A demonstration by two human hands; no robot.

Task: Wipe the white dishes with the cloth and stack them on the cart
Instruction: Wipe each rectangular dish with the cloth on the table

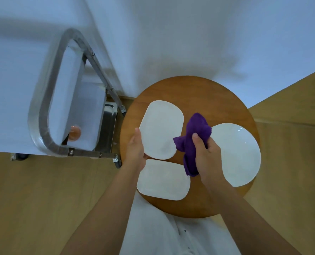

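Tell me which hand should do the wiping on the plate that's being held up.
The right hand. It already grips the purple cloth right beside the rounded rectangular plate, while the left hand is busy holding that plate's edge, so it should just keep it steady.

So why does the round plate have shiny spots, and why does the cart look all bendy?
In the head view, the shiny spots on the round plate are glare from a light above. The cart bends because the wide-angle lens curves things near the picture's edge, and it looks a little blurry there too. The middle is sharper: the purple cloth and the hands' shadows on the wooden table show clearly.
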